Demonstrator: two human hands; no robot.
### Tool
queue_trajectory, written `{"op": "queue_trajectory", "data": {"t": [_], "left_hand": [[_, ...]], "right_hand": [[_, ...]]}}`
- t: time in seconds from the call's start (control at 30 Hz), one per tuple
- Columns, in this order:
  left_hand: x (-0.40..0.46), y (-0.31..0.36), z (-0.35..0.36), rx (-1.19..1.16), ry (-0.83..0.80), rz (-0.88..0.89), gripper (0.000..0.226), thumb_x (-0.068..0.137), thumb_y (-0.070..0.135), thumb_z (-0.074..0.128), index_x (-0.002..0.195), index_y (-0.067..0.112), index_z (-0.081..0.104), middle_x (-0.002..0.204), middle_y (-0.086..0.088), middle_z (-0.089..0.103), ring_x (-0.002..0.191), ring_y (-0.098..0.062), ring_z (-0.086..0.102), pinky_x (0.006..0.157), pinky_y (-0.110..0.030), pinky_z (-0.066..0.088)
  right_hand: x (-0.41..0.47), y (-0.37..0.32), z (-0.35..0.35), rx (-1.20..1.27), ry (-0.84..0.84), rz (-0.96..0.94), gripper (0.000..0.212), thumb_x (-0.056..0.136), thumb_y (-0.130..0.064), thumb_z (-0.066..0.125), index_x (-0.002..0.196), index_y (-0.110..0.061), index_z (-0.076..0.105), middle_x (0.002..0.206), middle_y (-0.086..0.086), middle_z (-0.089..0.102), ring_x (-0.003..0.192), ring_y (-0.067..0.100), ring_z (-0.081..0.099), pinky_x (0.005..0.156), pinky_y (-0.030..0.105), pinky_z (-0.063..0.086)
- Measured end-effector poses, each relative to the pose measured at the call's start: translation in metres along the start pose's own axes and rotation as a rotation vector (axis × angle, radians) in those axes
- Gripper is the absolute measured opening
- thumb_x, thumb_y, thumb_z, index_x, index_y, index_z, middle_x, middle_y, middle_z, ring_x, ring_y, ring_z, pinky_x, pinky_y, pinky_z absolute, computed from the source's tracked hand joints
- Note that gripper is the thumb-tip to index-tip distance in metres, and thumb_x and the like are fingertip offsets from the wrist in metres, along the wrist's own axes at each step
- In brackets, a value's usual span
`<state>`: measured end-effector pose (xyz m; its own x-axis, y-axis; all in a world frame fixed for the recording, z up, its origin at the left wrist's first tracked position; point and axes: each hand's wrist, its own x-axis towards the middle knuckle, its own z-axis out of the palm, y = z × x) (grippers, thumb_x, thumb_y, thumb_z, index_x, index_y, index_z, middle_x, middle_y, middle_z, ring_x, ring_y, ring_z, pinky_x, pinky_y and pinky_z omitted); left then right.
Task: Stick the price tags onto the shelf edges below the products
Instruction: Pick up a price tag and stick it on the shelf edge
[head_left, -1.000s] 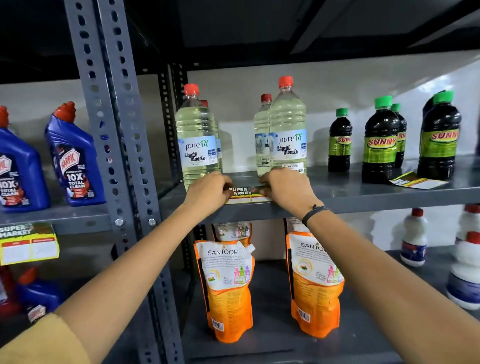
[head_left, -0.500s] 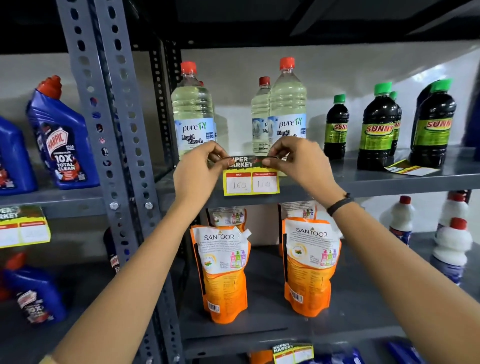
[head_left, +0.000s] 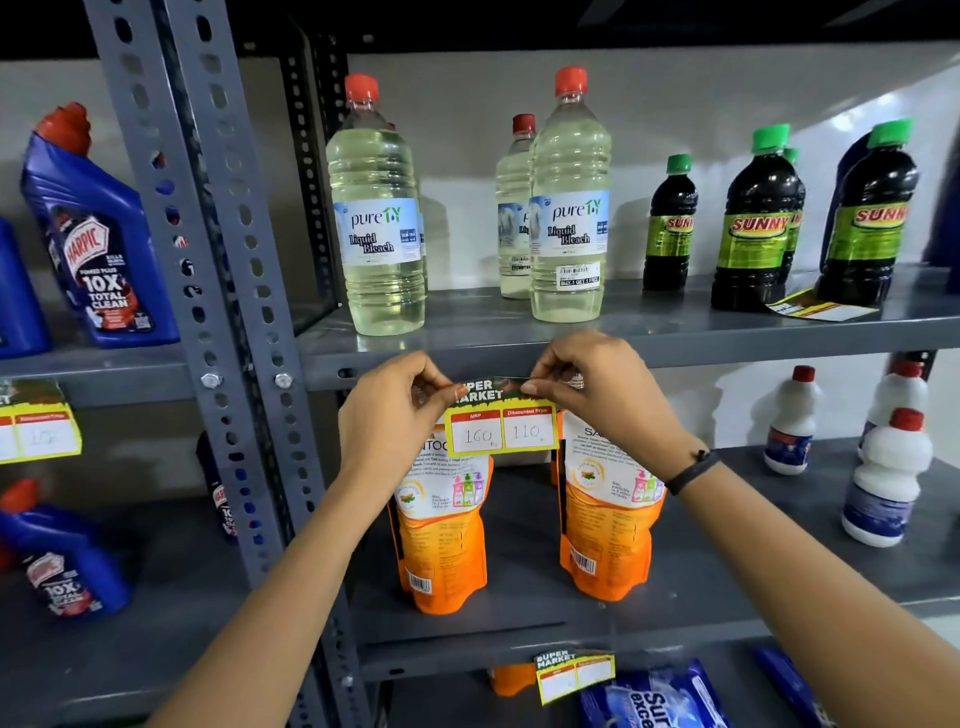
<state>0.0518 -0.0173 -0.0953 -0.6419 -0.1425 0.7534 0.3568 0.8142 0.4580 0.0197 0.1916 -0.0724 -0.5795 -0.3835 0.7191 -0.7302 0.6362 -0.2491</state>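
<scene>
A yellow price tag (head_left: 501, 428) headed SUPER MARKET, with 160 and 110 written in its white boxes, hangs in front of the grey shelf edge (head_left: 753, 348), below the clear liquid bleach bottles (head_left: 566, 208). My left hand (head_left: 395, 415) pinches the tag's top left corner. My right hand (head_left: 597, 384) pinches its top right corner. The tag's top strip lies against the shelf edge; whether it sticks there I cannot tell. Another loose price tag (head_left: 818, 309) lies flat on the same shelf beside the dark Sunny bottles (head_left: 756, 223).
Orange Santoor pouches (head_left: 447, 545) stand on the shelf below, white bottles (head_left: 883, 483) to their right. A perforated grey upright (head_left: 218, 312) divides the racks. Blue Harpic bottles (head_left: 98, 239) and a stuck tag (head_left: 39, 431) are at left. Another tag (head_left: 574, 673) hangs on the lower shelf edge.
Both hands lifted the tag off the shelf top, turned it upright and brought it down over the shelf's front edge. The view has moved closer.
</scene>
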Motion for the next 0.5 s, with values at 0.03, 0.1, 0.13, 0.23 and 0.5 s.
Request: {"op": "queue_trajectory", "data": {"t": [0.03,0.1,0.13,0.23,0.5], "left_hand": [[0.0001,-0.001,0.0013,0.014,0.004,0.003,0.019,0.076,0.035,0.075,0.067,0.03,0.058,0.059,0.019,0.055,0.052,0.004,0.051,0.046,-0.02,0.029],[0.0007,-0.0017,0.0031,0.053,0.024,0.022,0.019,0.075,0.034,0.075,0.066,0.03,0.059,0.058,0.02,0.054,0.056,0.006,0.049,0.046,-0.019,0.03],[0.0012,-0.0016,0.0036,0.071,0.036,0.031,0.02,0.074,0.034,0.075,0.066,0.03,0.058,0.058,0.02,0.052,0.056,0.006,0.048,0.047,-0.019,0.03],[0.002,-0.0018,0.0048,0.118,0.062,0.047,0.021,0.073,0.035,0.076,0.065,0.03,0.057,0.057,0.02,0.049,0.056,0.009,0.045,0.047,-0.017,0.026],[0.0034,-0.0011,0.0059,0.126,0.084,0.057,0.02,0.073,0.033,0.076,0.065,0.028,0.059,0.06,0.019,0.052,0.055,0.008,0.044,0.047,-0.016,0.025]], "right_hand": [[-0.0002,0.0013,0.0008,-0.019,0.001,-0.018,0.017,0.077,-0.03,0.073,0.076,-0.013,0.067,0.076,0.002,0.069,0.073,0.014,0.056,0.068,0.04,0.052],[-0.0002,0.0032,0.0026,-0.046,0.009,-0.042,0.018,0.078,-0.03,0.072,0.077,-0.013,0.067,0.076,0.003,0.069,0.073,0.016,0.056,0.068,0.039,0.05],[0.0,0.004,0.0035,-0.056,0.014,-0.049,0.018,0.077,-0.03,0.072,0.077,-0.013,0.067,0.076,0.003,0.069,0.074,0.017,0.056,0.068,0.039,0.05],[0.0009,0.0053,0.0058,-0.08,0.026,-0.065,0.018,0.078,-0.029,0.072,0.077,-0.012,0.067,0.076,0.004,0.069,0.074,0.018,0.056,0.069,0.037,0.048],[0.0039,0.008,0.0077,-0.073,0.044,-0.057,0.017,0.077,-0.029,0.073,0.076,-0.013,0.067,0.075,0.002,0.069,0.07,0.008,0.049,0.066,0.03,0.043]]}}
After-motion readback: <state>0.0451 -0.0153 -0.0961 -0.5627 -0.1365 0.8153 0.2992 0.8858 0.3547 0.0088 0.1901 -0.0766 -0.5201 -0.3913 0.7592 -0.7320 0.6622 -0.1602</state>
